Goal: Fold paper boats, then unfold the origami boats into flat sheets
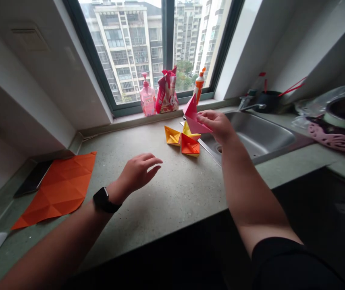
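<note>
Pinched between the fingers of my right hand (216, 123) is a pink paper boat (193, 117), held up near the sink's left edge. Just below and behind it, on the counter, stand three more folded paper boats: an orange-yellow one (172, 136), a red-orange one (190, 145) and a yellow one (187, 129) partly covered by the pink boat. My left hand (140, 169) hovers over the counter with nothing in it, its thumb and fingers apart. A black watch is on that wrist.
A creased orange paper sheet (62, 185) lies at the left, partly over a dark flat object (33, 179). On the sill stand a pink pump bottle (147, 98), a red bag (167, 92) and an orange bottle (199, 85). A steel sink (263, 137) is at the right.
</note>
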`<state>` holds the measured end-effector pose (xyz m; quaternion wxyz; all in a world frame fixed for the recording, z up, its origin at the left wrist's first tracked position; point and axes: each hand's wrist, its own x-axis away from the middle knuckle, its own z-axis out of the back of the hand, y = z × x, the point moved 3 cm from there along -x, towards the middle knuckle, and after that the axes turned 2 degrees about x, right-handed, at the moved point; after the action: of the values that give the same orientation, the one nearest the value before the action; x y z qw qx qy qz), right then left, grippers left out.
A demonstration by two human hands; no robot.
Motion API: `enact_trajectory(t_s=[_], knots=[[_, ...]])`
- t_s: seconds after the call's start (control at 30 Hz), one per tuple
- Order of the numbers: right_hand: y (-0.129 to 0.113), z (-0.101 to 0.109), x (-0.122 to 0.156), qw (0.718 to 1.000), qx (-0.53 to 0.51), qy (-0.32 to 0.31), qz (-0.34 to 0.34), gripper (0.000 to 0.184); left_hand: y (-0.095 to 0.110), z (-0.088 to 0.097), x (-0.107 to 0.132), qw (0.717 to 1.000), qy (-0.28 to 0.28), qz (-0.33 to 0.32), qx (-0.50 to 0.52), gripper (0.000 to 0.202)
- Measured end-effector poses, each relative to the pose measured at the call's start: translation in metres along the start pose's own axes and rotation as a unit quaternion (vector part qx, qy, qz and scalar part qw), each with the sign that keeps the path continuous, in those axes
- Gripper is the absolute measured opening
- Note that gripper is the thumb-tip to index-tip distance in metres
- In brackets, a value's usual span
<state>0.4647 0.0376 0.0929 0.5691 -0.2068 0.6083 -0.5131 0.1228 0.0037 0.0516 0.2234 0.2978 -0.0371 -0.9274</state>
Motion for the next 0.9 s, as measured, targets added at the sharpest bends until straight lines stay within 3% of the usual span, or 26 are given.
enact_trajectory(t_s=[0.17,0.27,0.37,0.53,0.73,0.9], knots=[[0.043,0.025,0.003,0.996,0.004,0.027,-0.081,0.056,0.008,-0.067,-0.064,0.998,-0.043,0.053,0.007,0.019],[0.051,0.028,0.004,0.994,0.034,0.029,-0.100,0.053,0.009,-0.101,-0.090,0.994,-0.067,0.087,-0.010,0.020],[0.048,0.028,0.006,0.994,0.072,0.004,-0.088,0.045,0.008,-0.123,-0.100,0.992,-0.068,0.104,-0.013,0.023],[0.041,0.025,0.011,0.983,0.164,-0.048,-0.073,0.033,0.010,-0.138,-0.099,0.996,-0.013,0.082,0.021,0.042],[0.045,0.021,0.012,0.971,0.197,-0.069,-0.113,0.030,0.014,-0.146,-0.102,0.997,0.017,0.031,0.065,0.014],[0.045,0.015,0.014,0.964,0.227,-0.090,-0.105,0.025,0.012,-0.148,-0.104,0.997,0.024,0.027,0.067,0.014]])
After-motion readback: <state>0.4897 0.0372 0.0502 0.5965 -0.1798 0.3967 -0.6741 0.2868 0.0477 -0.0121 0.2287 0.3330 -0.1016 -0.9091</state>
